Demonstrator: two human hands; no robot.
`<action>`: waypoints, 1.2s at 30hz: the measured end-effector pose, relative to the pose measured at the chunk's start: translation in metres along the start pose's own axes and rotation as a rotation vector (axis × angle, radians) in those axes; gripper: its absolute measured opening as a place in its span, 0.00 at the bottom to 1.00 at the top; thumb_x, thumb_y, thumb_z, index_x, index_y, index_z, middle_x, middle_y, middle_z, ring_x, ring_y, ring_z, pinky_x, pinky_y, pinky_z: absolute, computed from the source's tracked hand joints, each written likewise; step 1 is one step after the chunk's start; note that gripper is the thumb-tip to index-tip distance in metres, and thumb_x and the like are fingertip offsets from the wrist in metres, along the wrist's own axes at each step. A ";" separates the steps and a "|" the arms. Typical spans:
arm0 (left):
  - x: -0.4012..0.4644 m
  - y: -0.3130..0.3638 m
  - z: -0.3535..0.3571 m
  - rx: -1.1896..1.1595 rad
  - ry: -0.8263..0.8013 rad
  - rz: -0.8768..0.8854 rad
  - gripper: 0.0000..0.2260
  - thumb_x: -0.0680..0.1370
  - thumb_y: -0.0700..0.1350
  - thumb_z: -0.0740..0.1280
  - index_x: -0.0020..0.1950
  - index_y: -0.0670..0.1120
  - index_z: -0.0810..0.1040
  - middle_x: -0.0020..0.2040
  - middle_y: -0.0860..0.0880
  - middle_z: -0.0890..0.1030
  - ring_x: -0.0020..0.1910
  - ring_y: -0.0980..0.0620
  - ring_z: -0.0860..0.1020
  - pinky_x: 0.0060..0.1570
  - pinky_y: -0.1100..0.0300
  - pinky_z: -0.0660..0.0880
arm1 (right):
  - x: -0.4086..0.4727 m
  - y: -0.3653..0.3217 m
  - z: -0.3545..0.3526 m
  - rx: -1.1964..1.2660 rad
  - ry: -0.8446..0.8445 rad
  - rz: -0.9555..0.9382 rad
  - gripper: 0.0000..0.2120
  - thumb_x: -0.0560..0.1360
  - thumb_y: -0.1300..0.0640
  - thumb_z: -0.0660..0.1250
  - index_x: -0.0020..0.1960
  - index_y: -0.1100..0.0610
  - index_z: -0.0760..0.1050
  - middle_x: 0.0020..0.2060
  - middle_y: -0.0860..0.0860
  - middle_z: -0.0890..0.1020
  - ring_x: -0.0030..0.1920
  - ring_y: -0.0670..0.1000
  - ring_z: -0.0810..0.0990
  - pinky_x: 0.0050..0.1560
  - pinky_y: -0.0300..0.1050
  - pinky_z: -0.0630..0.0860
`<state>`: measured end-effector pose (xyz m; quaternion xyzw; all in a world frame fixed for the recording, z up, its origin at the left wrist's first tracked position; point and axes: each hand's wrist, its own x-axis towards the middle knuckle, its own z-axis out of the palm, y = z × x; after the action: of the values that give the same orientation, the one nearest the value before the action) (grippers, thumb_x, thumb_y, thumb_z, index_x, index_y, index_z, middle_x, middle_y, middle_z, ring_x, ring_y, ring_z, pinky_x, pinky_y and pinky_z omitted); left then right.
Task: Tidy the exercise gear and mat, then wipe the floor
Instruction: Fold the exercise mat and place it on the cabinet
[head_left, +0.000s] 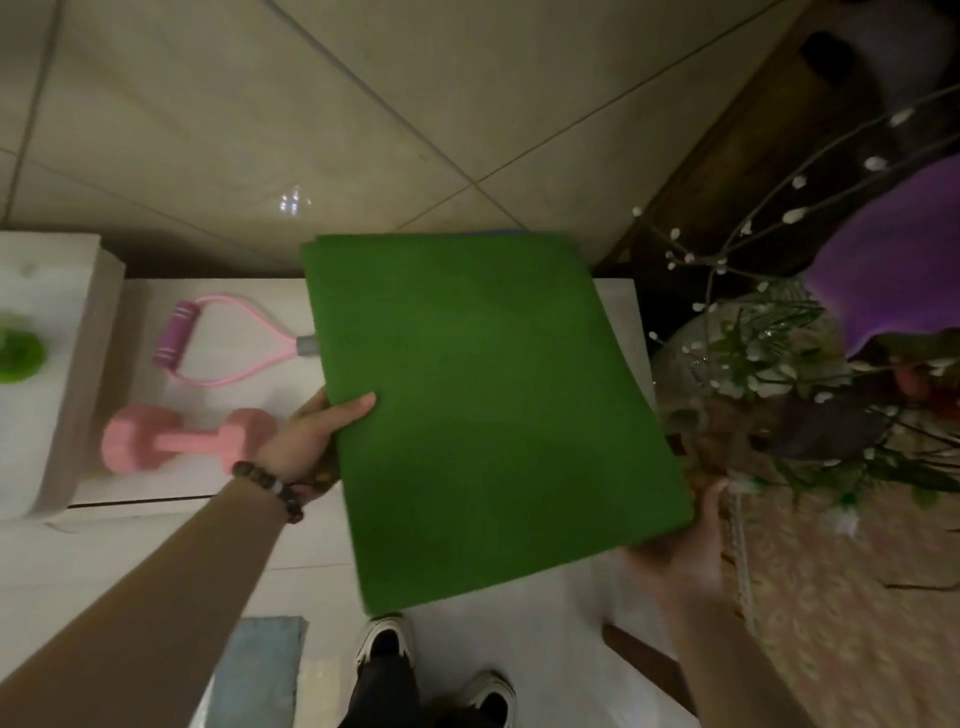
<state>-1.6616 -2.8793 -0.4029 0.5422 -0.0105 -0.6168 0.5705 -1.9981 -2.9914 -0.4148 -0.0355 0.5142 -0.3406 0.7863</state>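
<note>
A folded green mat (488, 410) is held flat in front of me, over a white cabinet top (249, 374). My left hand (311, 441) grips its left edge, thumb on top. My right hand (691, 551) holds the mat's near right corner from below, mostly hidden under it. On the cabinet top lie a pink dumbbell (171, 441) and a pink resistance band with purple handles (208, 343); the mat covers the band's right end.
A taller white block (52, 322) with a green object (18, 353) stands at the left. A vase of flowering branches (769, 374) crowds the right side. Beige floor tiles (311, 130) lie beyond. My shoes (384, 649) and a bluish-grey cloth-like piece (265, 670) are below.
</note>
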 end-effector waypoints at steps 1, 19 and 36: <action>-0.004 0.006 -0.009 0.032 -0.007 -0.028 0.47 0.47 0.53 0.85 0.62 0.43 0.75 0.56 0.41 0.83 0.50 0.43 0.83 0.41 0.53 0.81 | 0.002 -0.009 0.000 -0.053 -0.129 0.117 0.38 0.66 0.28 0.63 0.63 0.55 0.78 0.65 0.60 0.75 0.64 0.66 0.73 0.66 0.66 0.66; 0.112 -0.065 0.068 0.428 0.148 -0.020 0.32 0.75 0.49 0.71 0.75 0.50 0.60 0.66 0.47 0.75 0.59 0.44 0.78 0.61 0.45 0.75 | 0.110 -0.092 0.028 -1.447 0.147 -0.313 0.34 0.69 0.38 0.71 0.70 0.51 0.68 0.63 0.52 0.76 0.60 0.54 0.76 0.63 0.50 0.71; 0.125 -0.118 0.078 0.569 0.141 0.162 0.39 0.77 0.41 0.67 0.78 0.56 0.45 0.73 0.50 0.64 0.71 0.48 0.66 0.70 0.45 0.66 | 0.157 -0.059 -0.021 -1.768 0.326 -0.596 0.36 0.76 0.51 0.67 0.78 0.52 0.53 0.73 0.60 0.63 0.72 0.60 0.63 0.71 0.53 0.61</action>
<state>-1.7660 -2.9746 -0.5271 0.7192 -0.1865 -0.5024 0.4421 -2.0072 -3.1199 -0.5235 -0.7002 0.6593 -0.0153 0.2736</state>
